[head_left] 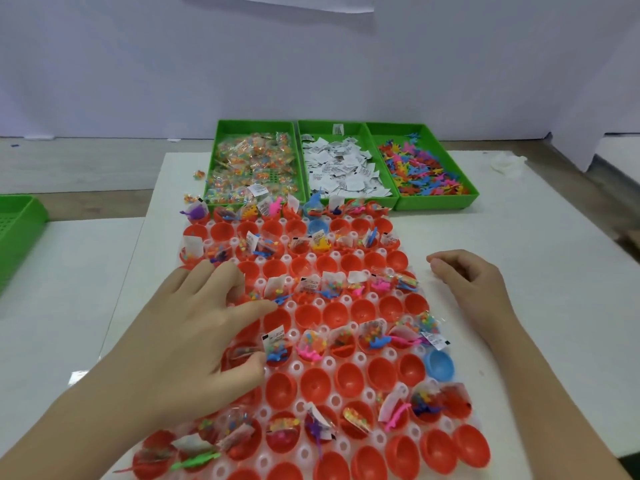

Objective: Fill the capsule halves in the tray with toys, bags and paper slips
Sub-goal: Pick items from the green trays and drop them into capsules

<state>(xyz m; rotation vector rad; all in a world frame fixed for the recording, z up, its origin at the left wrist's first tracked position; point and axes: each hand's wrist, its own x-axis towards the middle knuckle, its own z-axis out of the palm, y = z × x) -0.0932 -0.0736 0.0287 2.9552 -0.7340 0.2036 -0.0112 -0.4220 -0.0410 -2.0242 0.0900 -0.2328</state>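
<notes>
A white holed tray (346, 299) holds rows of red capsule halves (337, 312) and two blue ones (439, 364). Alternate rows carry bead bags, paper slips and small plastic toys; the rows between are bare. My left hand (194, 330) lies spread over the tray's left side, fingers straight, fingertips on the filled halves near a blue toy (282, 298). My right hand (467, 278) hovers at the tray's right edge with fingers loosely curled and nothing in it.
Three green bins stand behind the tray: bead bags (254, 164), paper slips (341, 166), coloured toys (424, 168). Another green bin (15, 230) sits at the far left. A crumpled white wad (507, 162) lies at the back right. A white wall rises behind.
</notes>
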